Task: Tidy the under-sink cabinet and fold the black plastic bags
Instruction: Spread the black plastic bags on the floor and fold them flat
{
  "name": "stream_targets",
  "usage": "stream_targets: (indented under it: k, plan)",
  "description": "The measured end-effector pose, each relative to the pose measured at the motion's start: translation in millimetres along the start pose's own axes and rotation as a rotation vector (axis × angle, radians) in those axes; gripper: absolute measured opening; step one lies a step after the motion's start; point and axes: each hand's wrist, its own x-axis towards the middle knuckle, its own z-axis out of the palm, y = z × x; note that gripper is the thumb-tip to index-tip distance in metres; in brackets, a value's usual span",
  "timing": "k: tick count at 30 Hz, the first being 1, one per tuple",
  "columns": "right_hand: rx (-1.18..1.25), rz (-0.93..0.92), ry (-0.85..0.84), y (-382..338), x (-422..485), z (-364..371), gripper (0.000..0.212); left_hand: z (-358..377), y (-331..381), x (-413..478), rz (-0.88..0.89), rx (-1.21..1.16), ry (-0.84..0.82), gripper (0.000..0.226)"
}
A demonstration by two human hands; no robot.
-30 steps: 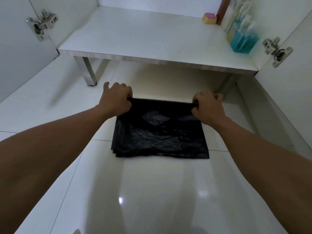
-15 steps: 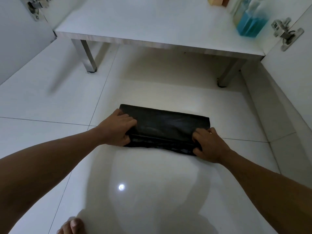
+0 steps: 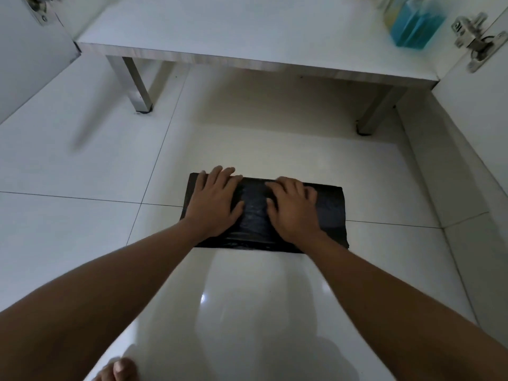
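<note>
Tiled floor [image 3: 82, 215]: folded black plastic bag [image 3: 327, 213], left hand [image 3: 213, 204] and right hand [image 3: 292, 209] flat, gripping nothing; slick plastic may spring unfolded once released.

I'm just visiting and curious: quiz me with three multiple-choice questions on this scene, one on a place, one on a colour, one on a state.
1. Where does the folded plastic bag lie?
A. on the floor tiles
B. on the cabinet shelf
C. in a bucket

2. What colour is the liquid in the bottle on the shelf?
A. red
B. blue
C. black

3. How are the two hands?
A. clenched on the bag's corners
B. flat, pressing the bag
C. lifted clear

Answers: A, the bag rests on white tiles; B, teal-blue shows; B, left hand and right hand lie palm-down.
</note>
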Motion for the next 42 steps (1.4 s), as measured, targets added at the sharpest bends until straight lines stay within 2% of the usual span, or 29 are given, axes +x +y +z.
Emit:
stream_targets:
  k: [3, 6, 23, 26, 28, 30, 33, 37, 40, 42]
  plan:
    - [-0.009, 0.152, -0.147, -27, 8, 23, 0.052, 20, -1, -7, -0.039, 0.041, -0.102, 0.075]
    - [-0.04, 0.171, -0.212, -30, 1, 40, 0.055, 33, -4, -16, -0.06, 0.022, -0.145, 0.078]
    - [-0.088, 0.215, -0.209, -30, 0, 54, 0.056, 45, -4, -12, -0.053, 0.058, -0.18, 0.077]
    - [-0.055, 0.199, -0.262, -28, 2, 50, 0.057, 45, -3, -13, -0.06, 0.061, -0.184, 0.077]
    - [-0.048, 0.167, -0.287, -17, 0, 44, 0.061, 45, -3, -13, -0.063, 0.066, -0.183, 0.077]
    - [-0.143, 0.14, -0.28, 3, -8, 34, 0.067, 45, -2, -14, -0.065, 0.054, -0.181, 0.077]
    - [-0.224, 0.216, -0.238, 41, -26, 18, 0.07, 46, -4, -12, -0.065, 0.027, -0.178, 0.076]
    - [-0.077, 0.479, -0.258, 76, -41, 7, 0.068, 41, -6, -12, -0.068, -0.021, -0.244, 0.079]
    - [0.008, 0.492, -0.299, 78, -43, 5, 0.071, 29, -6, -6, -0.101, -0.153, -0.323, 0.085]
    - [0.053, 0.506, -0.265, 76, -42, -2, 0.075, 12, -7, -1, -0.202, -0.391, -0.3, 0.087]
